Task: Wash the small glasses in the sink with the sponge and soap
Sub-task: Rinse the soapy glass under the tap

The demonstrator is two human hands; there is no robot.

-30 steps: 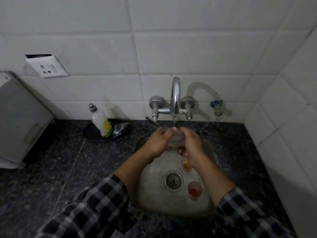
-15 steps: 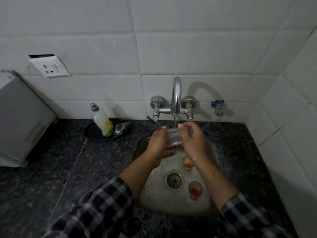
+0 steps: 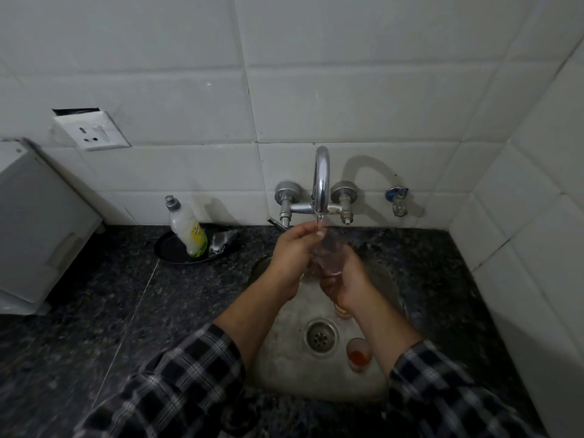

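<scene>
A small clear glass [image 3: 328, 254] is tilted under the running tap [image 3: 320, 181], over the steel sink [image 3: 284, 368]. My right hand [image 3: 346, 279] grips its lower end. My left hand [image 3: 292, 257] holds its upper part, fingers at the water stream. A second small glass with red residue [image 3: 358, 354] stands in the sink right of the drain. A third glass [image 3: 343, 309] is mostly hidden under my right wrist. The soap bottle [image 3: 186, 227] and a grey sponge [image 3: 222, 241] rest on a black dish [image 3: 166, 249] to the left.
Dark granite counter [image 3: 94, 327] surrounds the sink. A white box [image 3: 34, 229] stands at the far left under a wall socket [image 3: 91, 131]. A spare valve [image 3: 398, 200] sticks out of the tiled wall, which turns a corner close on the right.
Both hands lifted the glass closer to the spout and tilted it. My right hand slid down to its lower end, covering the glass behind it in the sink.
</scene>
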